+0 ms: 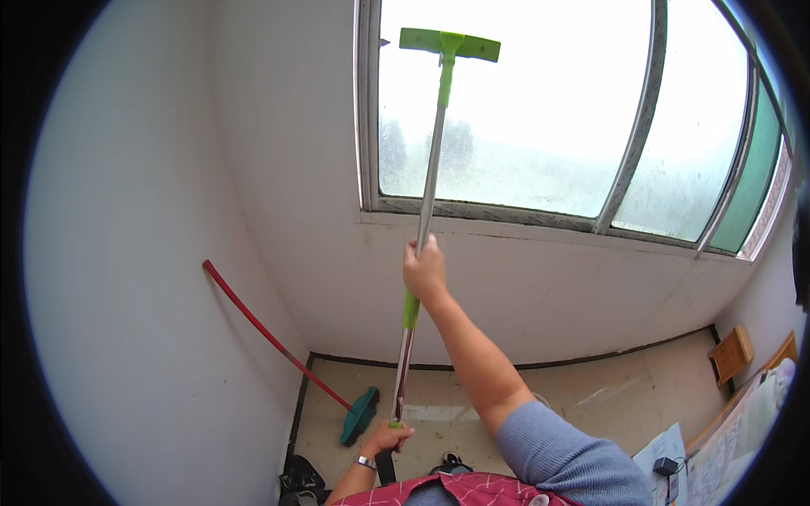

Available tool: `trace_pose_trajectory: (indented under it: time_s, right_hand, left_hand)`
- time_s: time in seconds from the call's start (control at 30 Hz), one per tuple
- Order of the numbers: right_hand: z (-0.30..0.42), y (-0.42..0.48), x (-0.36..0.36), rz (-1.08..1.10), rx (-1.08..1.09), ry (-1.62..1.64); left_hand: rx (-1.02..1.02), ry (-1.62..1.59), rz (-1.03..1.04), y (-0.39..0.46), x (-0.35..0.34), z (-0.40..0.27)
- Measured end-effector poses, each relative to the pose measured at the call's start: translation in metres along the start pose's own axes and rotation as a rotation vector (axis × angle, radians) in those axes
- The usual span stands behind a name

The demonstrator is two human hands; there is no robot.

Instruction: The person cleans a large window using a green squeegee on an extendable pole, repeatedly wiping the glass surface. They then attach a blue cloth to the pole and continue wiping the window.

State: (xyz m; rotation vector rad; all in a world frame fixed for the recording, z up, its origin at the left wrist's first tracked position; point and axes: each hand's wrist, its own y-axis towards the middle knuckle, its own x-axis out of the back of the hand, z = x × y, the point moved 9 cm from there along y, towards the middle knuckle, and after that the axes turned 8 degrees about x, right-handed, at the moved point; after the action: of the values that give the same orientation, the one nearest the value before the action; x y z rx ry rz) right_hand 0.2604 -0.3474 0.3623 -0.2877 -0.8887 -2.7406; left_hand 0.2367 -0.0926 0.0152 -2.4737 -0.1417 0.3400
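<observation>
A long-handled window squeegee [431, 171] with a green head [468, 47] reaches up across the window. My right hand [425, 269] grips its metal pole just above the green joint [411, 311]. Lower down, my left hand [385, 438], with a metal band at the wrist, is closed around the bottom end of the pole. The head overlaps the upper left of the bright window pane [519, 139]; I cannot tell whether it touches the glass. Moisture or dirt clouds the lower part of that pane.
A broom with a red handle [273, 341] and teal head [361, 416] leans on the left wall. Black bags [304, 475] lie in the lower left corner. To the right are a small wooden stool [731, 355], a bed [734, 462] and a black adapter [664, 467].
</observation>
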Motion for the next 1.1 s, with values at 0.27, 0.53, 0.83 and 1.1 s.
trace_pose_trajectory:
  time_s: [0.27,0.53,0.83,1.1]
  right_hand:
    - [-0.161,-0.242,-0.031,0.153,-0.384,-0.131]
    - [-0.103,-0.111,0.020,-0.026,-0.058,-0.015]
    - [-0.143,-0.113,0.048,-0.059,-0.162,-0.160]
    - [-0.187,-0.199,0.053,-0.017,-0.350,-0.144]
  left_hand:
    - [0.329,0.140,-0.003,-0.027,-0.024,0.234]
    - [0.119,0.106,-0.021,0.012,-0.027,0.156]
    - [0.219,0.106,0.080,0.056,-0.057,0.157]
    - [0.247,0.233,0.109,0.031,-0.066,0.202]
